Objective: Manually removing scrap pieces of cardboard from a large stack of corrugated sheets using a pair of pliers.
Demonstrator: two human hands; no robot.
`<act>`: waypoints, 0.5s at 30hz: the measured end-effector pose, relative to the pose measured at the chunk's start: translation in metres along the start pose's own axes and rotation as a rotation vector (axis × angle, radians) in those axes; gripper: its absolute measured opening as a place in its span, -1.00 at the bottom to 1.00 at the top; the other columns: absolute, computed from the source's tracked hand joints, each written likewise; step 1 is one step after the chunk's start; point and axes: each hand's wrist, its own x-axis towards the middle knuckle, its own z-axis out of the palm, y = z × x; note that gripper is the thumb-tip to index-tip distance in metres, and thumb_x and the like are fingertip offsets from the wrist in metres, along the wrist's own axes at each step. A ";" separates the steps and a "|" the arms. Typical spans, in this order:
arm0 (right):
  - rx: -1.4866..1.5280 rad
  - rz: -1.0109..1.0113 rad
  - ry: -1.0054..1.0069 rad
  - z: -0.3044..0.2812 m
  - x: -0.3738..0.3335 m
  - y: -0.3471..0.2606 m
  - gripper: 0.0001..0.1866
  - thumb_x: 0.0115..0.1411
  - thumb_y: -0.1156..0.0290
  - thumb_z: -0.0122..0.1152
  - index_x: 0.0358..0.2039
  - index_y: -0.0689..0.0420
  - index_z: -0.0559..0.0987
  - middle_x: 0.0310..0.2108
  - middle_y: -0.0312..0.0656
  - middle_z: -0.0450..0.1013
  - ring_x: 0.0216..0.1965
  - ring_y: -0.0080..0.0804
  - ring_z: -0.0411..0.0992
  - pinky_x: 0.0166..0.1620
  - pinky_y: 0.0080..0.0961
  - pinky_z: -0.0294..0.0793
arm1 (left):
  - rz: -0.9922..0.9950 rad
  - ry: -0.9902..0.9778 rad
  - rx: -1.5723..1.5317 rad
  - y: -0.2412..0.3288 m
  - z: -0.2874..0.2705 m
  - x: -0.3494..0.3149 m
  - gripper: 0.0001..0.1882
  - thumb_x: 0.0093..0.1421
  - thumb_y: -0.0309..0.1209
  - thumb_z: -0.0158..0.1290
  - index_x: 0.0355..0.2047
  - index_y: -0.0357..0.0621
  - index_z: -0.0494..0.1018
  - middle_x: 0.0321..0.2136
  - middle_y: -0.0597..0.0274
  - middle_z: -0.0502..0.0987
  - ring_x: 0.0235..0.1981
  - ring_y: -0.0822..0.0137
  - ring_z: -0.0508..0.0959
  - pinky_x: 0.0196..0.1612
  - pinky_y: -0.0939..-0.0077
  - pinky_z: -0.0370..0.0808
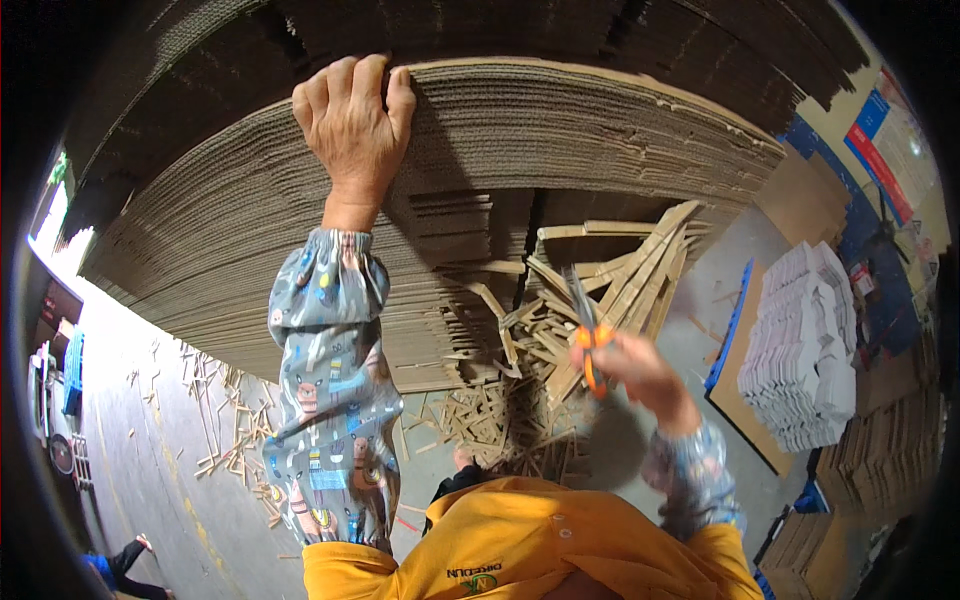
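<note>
A tall stack of corrugated cardboard sheets (560,130) spans the view in front of me, its ribbed edges facing me. My left hand (355,125) is closed over the stack's upper edge, fingers curled and their tips hidden behind it. Scissors (588,345) with orange handles and dark blades are held in my right hand (645,375), which is slightly blurred. Their blades point up and away, in front of a heap of long cardboard strips (640,270) leaning against the stack.
Cut cardboard scraps (480,415) litter the floor below the stack, with more at the left. At the right stand a bundle of white folded sheets (800,340) on a board and piled brown cardboard (880,440). Part of another person (130,570) shows at lower left.
</note>
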 end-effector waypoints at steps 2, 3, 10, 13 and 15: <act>-0.117 -0.059 0.114 0.002 0.030 -0.023 -0.69 0.18 0.21 0.06 -0.29 0.23 0.52 -0.54 -0.40 0.36 -0.56 -0.64 0.29 -0.50 -0.63 0.29 | 0.008 0.011 0.020 -0.004 0.003 0.000 -0.74 0.19 -0.10 -0.02 -0.32 0.03 0.49 -0.35 0.37 0.44 -0.22 0.31 0.38 -0.04 0.31 0.21; -0.115 -0.057 0.117 -0.001 0.045 -0.027 -0.69 0.18 0.21 0.06 -0.29 0.23 0.52 -0.54 -0.40 0.36 -0.56 -0.64 0.29 -0.50 -0.63 0.29 | 0.016 0.026 0.039 -0.004 0.006 -0.001 -0.72 0.21 -0.08 -0.04 -0.33 0.04 0.49 -0.36 0.39 0.44 -0.22 0.32 0.38 -0.04 0.32 0.21; 0.020 -0.182 0.216 0.013 0.088 -0.031 -0.76 0.23 0.31 -0.05 -0.39 0.23 0.46 -0.58 -0.31 0.38 -0.58 -0.63 0.35 -0.52 -0.69 0.34 | 0.049 0.102 -0.005 -0.003 0.009 -0.002 -0.75 0.19 -0.08 -0.01 -0.34 0.06 0.49 -0.38 0.40 0.44 -0.25 0.33 0.38 -0.04 0.33 0.21; -0.003 -0.148 0.232 0.024 0.082 -0.020 -0.76 0.19 0.34 -0.05 -0.29 0.27 0.44 -0.49 -0.28 0.41 -0.51 -0.62 0.35 -0.44 -0.64 0.38 | 0.045 0.121 0.015 -0.014 0.009 -0.002 -0.77 0.18 -0.10 0.00 -0.32 0.10 0.49 -0.36 0.40 0.44 -0.24 0.31 0.39 -0.06 0.31 0.22; 0.037 -0.321 0.320 0.026 0.089 -0.002 -0.73 0.22 0.34 -0.05 -0.23 0.29 0.45 -0.47 -0.28 0.41 -0.48 -0.64 0.35 -0.41 -0.66 0.38 | 0.009 -0.006 0.030 -0.004 -0.004 -0.004 -0.69 0.26 -0.05 -0.11 -0.23 0.08 0.51 -0.27 0.36 0.49 -0.16 0.31 0.42 0.03 0.34 0.18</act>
